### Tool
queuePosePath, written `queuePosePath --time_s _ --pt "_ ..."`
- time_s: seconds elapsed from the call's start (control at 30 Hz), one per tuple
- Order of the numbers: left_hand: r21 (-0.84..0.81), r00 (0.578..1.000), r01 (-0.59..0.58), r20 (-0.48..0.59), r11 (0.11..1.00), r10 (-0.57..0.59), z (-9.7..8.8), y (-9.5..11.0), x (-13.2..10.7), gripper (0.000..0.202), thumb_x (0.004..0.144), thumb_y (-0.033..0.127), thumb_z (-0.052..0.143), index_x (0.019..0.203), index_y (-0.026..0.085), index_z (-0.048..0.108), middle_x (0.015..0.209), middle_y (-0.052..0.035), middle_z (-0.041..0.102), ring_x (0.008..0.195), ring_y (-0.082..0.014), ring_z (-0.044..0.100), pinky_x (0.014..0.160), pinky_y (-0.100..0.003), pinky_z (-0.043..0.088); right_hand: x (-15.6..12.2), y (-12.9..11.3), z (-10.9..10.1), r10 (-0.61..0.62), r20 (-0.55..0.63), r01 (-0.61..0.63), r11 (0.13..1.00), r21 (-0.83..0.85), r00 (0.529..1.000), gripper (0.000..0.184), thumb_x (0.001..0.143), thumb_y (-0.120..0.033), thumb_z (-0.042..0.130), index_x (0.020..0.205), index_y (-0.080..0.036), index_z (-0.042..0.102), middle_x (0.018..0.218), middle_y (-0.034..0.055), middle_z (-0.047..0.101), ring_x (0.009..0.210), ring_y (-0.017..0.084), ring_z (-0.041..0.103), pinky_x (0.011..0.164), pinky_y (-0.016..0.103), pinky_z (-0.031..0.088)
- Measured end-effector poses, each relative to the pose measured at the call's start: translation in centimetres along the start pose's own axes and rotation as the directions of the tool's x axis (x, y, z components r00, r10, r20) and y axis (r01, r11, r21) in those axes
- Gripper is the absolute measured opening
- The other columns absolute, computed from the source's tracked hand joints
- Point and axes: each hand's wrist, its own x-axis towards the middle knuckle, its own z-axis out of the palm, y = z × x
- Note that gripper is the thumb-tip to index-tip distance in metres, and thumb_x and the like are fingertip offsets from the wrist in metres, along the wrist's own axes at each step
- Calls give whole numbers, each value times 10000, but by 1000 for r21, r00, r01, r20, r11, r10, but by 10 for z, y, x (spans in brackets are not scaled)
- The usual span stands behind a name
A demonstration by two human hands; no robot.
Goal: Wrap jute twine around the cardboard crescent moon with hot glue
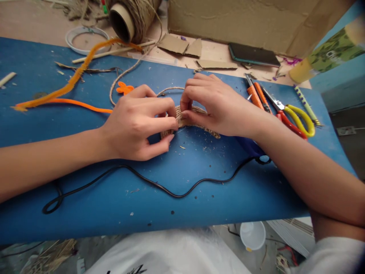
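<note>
A small curved strip covered in rows of jute twine (209, 130) lies on the blue table top, with both hands on it. Its left end is under the bent fingers of my left hand (139, 123), thumb at the near edge. My right hand (212, 104) pinches the middle of the strip between thumb and curled fingers. From behind the hands, a length of twine (129, 69) loops back to a large twine spool (134, 19). My fingers hide part of the strip. An orange pipe cleaner flower (124, 88) lies just beyond my left hand.
Right of my hands are scissors (296, 118), an orange cutter (255, 95) and a blue tool (248, 146), partly hidden, with a black cord (176, 195). A phone (253, 55), cardboard scraps (173, 44), a tape ring (85, 40) and a cup (327, 53) stand farther back.
</note>
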Motion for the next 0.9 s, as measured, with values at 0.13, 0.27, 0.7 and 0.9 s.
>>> queuePosePath --time_s 0.13,0.27,0.7,0.9 --pt "-4 999 15 36 1000 -14 -2 -2 1 60 1054 246 658 1023 262 707 1047 -24 813 833 -204 679 846 -470 530 -1 0 1 -10 -23 9 999 -40 1000 106 1062 -297 685 964 -256 677 978 41 712 1049 263 636 933 427 435" --pt "-5 999 22 46 1000 -22 -3 -2 1 75 1049 262 653 1023 271 723 1042 -16 821 825 -203 685 839 -463 539 -2 0 -1 -45 -15 44 998 -55 999 109 1057 -268 670 956 -236 698 966 44 717 1024 249 629 908 407 427" --pt "-41 997 60 59 997 -58 -3 0 3 76 1017 253 655 1013 276 728 1047 -33 822 811 -232 727 851 -480 560 0 -3 -3 -35 10 36 996 -83 999 128 1047 -235 652 940 -241 721 975 61 746 1020 263 633 886 443 411" --pt "-85 988 130 100 988 -121 -5 2 3 80 1013 276 655 1000 299 730 1089 -20 819 857 -246 747 909 -500 551 -1 -7 -1 13 -39 -14 999 -33 999 121 986 -211 727 885 -279 730 910 24 761 1002 279 687 905 460 453"
